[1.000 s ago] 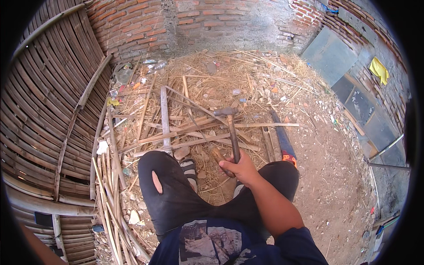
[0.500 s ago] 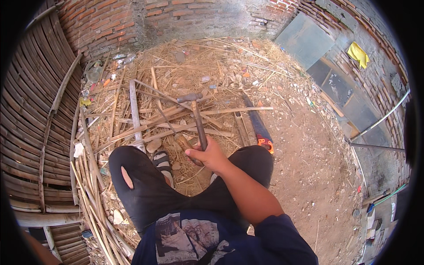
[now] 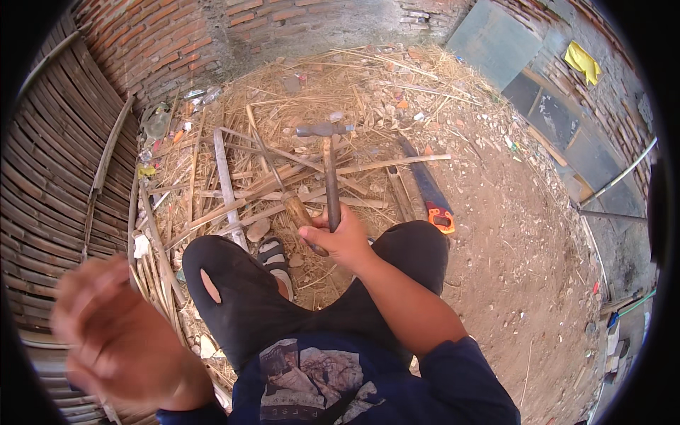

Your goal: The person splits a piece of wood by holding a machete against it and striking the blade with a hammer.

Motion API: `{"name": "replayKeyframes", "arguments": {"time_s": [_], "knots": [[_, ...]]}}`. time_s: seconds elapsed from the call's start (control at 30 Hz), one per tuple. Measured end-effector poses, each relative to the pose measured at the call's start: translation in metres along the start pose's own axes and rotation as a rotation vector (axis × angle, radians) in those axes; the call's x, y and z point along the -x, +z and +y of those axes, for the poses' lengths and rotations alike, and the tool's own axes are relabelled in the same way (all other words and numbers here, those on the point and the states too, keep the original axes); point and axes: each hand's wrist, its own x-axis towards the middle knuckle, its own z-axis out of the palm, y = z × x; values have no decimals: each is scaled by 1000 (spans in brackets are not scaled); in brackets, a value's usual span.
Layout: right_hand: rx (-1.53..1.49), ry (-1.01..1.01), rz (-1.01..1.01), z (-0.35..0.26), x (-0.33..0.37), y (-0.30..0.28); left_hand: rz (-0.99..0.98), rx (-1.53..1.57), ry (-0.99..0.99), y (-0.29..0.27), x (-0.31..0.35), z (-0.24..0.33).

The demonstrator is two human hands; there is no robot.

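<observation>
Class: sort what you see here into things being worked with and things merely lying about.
In use:
- hammer, gripped by the right hand
- bamboo strips under the hammer

Lying about:
- handsaw on the dirt
- yellow cloth by the wall
- grey board

The left hand is blurred and holds nothing visible.

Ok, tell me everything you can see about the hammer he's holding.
The hammer has a dark grey metal head, set crosswise at the top, and a long, thin brown handle that looks wooden. It stands nearly upright in the picture, head away from the person, over a pile of bamboo strips and straw. The right hand grips the handle's lower end, fingers wrapped round it. Nothing else visibly touches it; whether the head rests on the strips cannot be told.
</observation>
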Motion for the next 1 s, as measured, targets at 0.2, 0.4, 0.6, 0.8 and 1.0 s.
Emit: {"name": "replayKeyframes", "arguments": {"time_s": [0.2,0.4,0.6,0.8,1.0], "knots": [[130,-225,93,21,2,1,-37,182,-1278,72,110,-171],[514,-267,123,4,14,-4,-24,330,-1374,92,93,-193],[506,-405,255,-53,27,-52,106,202,-1305,47,77,-188],[322,-371,899,-26,79,-253,323,57,-1263,-2,67,-170],[1000,425,1201,132,142,-371,394,-32,-1261,-19,86,-172]]}}
